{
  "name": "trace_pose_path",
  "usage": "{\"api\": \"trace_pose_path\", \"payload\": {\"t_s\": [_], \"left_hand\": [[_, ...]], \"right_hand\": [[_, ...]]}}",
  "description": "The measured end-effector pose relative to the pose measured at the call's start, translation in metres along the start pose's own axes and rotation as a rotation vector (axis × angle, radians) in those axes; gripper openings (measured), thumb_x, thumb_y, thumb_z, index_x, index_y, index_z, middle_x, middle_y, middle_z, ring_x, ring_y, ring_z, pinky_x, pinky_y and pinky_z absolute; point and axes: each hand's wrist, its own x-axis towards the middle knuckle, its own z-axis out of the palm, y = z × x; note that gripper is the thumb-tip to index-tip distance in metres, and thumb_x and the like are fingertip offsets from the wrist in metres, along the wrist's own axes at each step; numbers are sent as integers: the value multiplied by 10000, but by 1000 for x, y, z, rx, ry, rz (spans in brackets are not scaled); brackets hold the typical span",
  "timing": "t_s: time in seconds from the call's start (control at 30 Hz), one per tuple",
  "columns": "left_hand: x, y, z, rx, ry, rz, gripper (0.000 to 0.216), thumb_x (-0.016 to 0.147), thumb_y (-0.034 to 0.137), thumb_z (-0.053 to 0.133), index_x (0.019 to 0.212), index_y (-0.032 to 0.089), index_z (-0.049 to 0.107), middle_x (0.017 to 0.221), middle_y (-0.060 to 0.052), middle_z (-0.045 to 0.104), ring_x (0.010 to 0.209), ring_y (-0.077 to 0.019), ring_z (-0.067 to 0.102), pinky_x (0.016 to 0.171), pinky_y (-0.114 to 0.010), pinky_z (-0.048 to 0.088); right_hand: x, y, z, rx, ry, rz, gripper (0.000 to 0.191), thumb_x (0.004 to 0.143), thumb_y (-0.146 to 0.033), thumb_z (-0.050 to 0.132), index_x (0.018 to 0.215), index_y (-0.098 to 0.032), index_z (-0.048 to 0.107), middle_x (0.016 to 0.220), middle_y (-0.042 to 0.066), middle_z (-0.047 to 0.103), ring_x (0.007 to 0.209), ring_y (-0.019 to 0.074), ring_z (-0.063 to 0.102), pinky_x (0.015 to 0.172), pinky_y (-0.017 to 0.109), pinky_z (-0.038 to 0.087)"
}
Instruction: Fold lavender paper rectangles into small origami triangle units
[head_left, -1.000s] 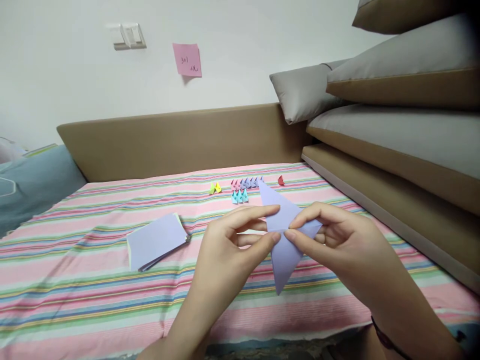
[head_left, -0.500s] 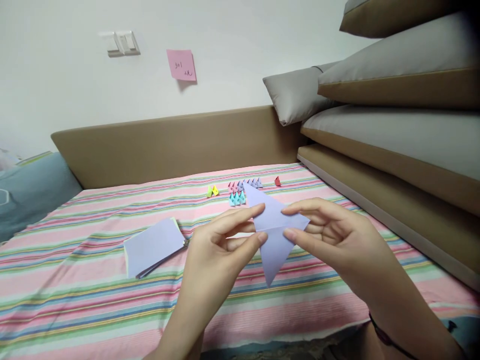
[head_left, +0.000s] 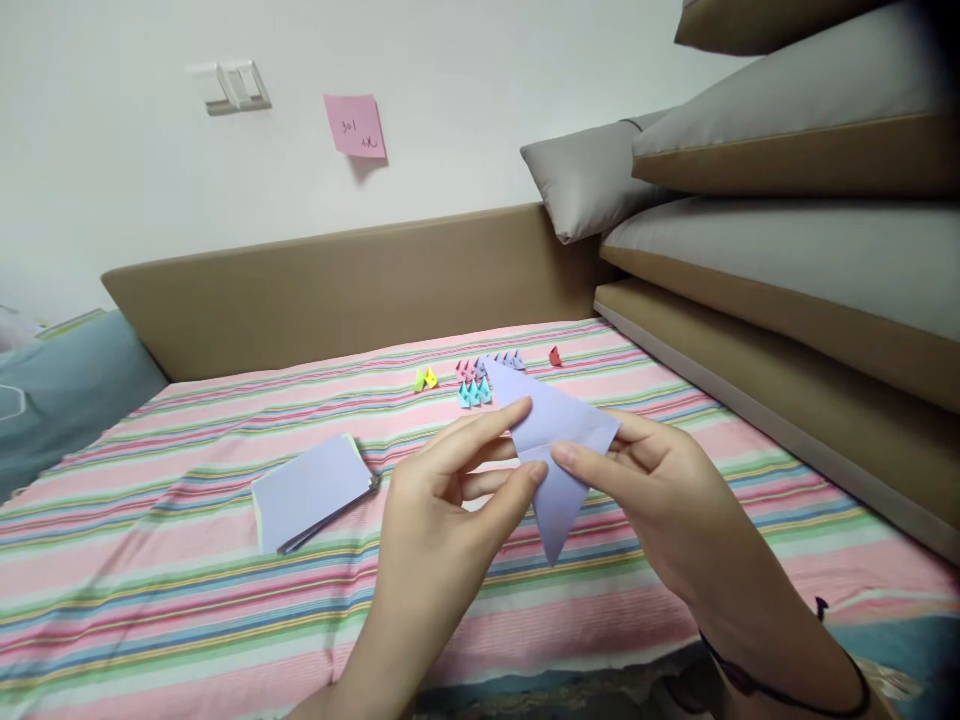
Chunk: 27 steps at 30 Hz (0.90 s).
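Observation:
A lavender sheet of origami paper (head_left: 559, 415), folded to a triangle with a crease across its middle, is held up above the striped cloth between both hands. My left hand (head_left: 457, 480) pinches its left side with thumb and fingers. On the right, my right hand (head_left: 652, 480) grips the paper near its right corner, the thumb lying on the front by the crease and the fingers behind, mostly hidden. One point of the triangle reaches up left, another hangs downward.
A stack of lavender paper (head_left: 311, 490) lies on the striped cloth (head_left: 180, 590) at left. Several small folded pieces (head_left: 474, 392) stand farther back, with yellow ones (head_left: 425, 378) and a red one (head_left: 555, 356) apart. Stacked cushions (head_left: 787, 250) rise at right.
My right thumb has slid left along the crease, and the right forefinger has moved from the paper's front to behind it. The left hand keeps its pinch. The view has shifted slightly.

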Motion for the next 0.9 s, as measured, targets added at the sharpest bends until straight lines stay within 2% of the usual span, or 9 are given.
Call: {"api": "trace_pose_path", "payload": {"t_s": [0.17, 0.4, 0.53, 0.7, 0.9], "left_hand": [[1, -3, 1, 8, 0, -44, 281, 732, 203, 726, 999, 290, 734, 832, -1, 735, 727, -129, 669, 654, -199, 573], [4, -4, 2, 21, 20, -51, 250, 727, 192, 729, 961, 277, 750, 704, 17, 721, 649, -109, 654, 601, -169, 553], [5, -5, 1, -5, 30, -59, 250, 731, 193, 726, 968, 272, 749, 752, 7, 740, 708, -140, 685, 657, -202, 579], [4, -6, 1, 56, 40, 4, 261, 728, 194, 728, 982, 254, 745, 789, -16, 752, 742, -183, 703, 679, -251, 598], [5, -5, 1, 61, 73, 34, 252, 717, 184, 737, 953, 271, 751, 885, -14, 758, 806, -197, 715, 721, -243, 600]], "right_hand": [[1, 0, 1, 3, 30, 7, 99, 745, -325, 719, 800, -245, 705, 770, 18, 702, 740, 175, 666, 659, 267, 541], [4, 2, 1, 3, 58, 0, 143, 721, -311, 739, 838, -237, 704, 820, 21, 715, 788, 175, 672, 701, 268, 541], [5, 3, -2, 15, -7, 19, 211, 719, -288, 739, 909, -210, 689, 855, 33, 716, 751, 170, 660, 682, 283, 538], [6, 3, -4, 35, -13, -1, 113, 763, -292, 708, 801, -185, 702, 778, 21, 707, 768, 158, 650, 720, 272, 525], [7, 2, -5, 119, -104, -21, 205, 852, -327, 606, 824, -164, 727, 806, 47, 703, 797, 179, 649, 753, 313, 523]]}}
